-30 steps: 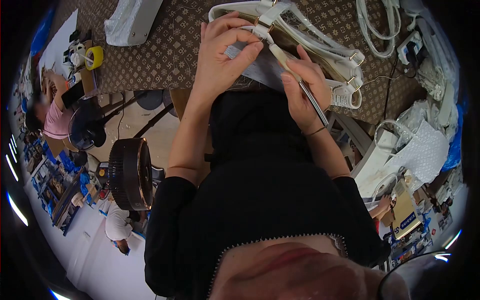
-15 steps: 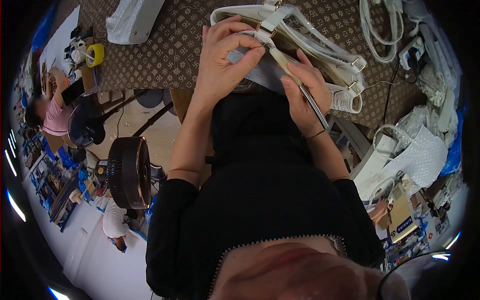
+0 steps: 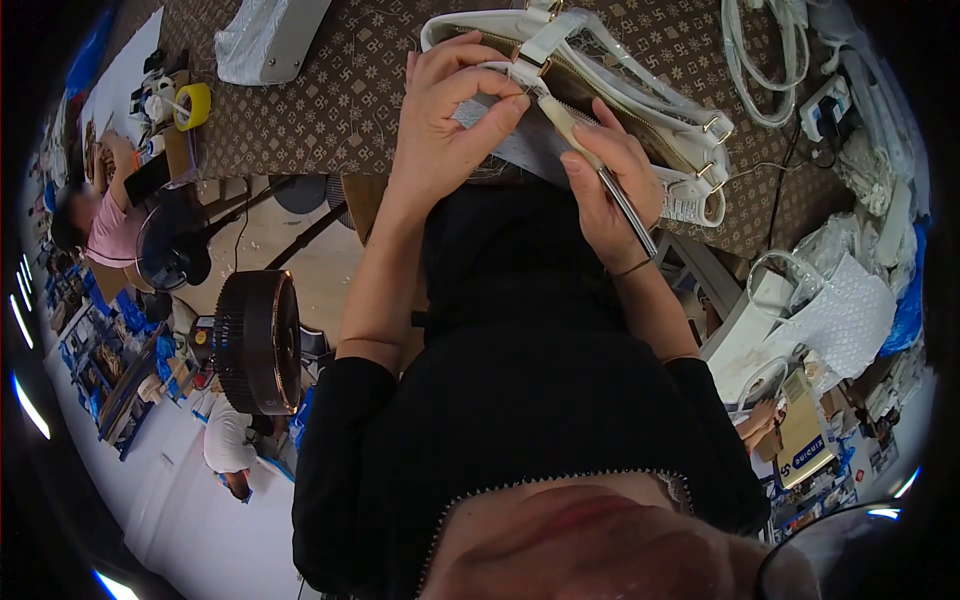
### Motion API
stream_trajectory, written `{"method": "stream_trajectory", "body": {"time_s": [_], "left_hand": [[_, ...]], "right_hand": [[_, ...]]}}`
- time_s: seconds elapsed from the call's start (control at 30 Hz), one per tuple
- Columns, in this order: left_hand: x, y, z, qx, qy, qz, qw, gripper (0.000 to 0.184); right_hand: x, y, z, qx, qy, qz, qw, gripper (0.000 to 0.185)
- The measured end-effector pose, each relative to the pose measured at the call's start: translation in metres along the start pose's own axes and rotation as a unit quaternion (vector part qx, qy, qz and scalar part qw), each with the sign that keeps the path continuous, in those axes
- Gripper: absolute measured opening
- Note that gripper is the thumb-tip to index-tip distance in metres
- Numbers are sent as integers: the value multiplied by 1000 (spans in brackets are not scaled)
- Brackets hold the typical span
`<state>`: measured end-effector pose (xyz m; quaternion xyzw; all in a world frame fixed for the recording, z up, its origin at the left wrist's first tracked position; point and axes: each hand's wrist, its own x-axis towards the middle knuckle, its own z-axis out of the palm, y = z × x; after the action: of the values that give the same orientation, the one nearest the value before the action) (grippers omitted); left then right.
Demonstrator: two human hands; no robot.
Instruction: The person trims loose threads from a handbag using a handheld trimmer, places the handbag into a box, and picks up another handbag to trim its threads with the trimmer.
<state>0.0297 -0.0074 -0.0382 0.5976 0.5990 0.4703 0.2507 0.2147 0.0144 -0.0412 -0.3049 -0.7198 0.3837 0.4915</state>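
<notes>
A white handbag (image 3: 478, 20) with gold-coloured buckles and an open zip lies tilted at the near edge of the table. My left hand (image 3: 445, 125) pinches its white edge just below the strap tab (image 3: 545, 40), thumb and forefinger meeting there. In my right hand (image 3: 618, 180) is a slim pen-like tool (image 3: 557, 117), cream at the front with a silver shaft pointing back towards me. The tool's tip comes close to the pinched spot; whether it touches I cannot tell. Clear plastic wrap covers the bag's handles.
The table has a brown patterned cover (image 3: 340, 90). On it are a wrapped white piece (image 3: 265, 45), yellow tape (image 3: 191, 107) and coiled white straps (image 3: 727, 50). A black fan (image 3: 255, 342) stands to the left, plastic-wrapped bags (image 3: 850, 310) to the right. Other people work farther off.
Both hands, the tool and the handbag look almost the same as before. The view has shifted very slightly.
</notes>
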Motion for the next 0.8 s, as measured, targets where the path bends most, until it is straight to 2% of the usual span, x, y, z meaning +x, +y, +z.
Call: {"method": "stream_trajectory", "body": {"time_s": [0.63, 0.8], "left_hand": [[1, -1, -1, 12, -3, 24, 1000, 12], [0, -1, -7, -44, -20, 3, 999, 14]], "right_hand": [[0, 0, 1, -10, 4, -1, 1000, 24], [-1, -2, -2, 3, 1, 0, 1000, 22]]}}
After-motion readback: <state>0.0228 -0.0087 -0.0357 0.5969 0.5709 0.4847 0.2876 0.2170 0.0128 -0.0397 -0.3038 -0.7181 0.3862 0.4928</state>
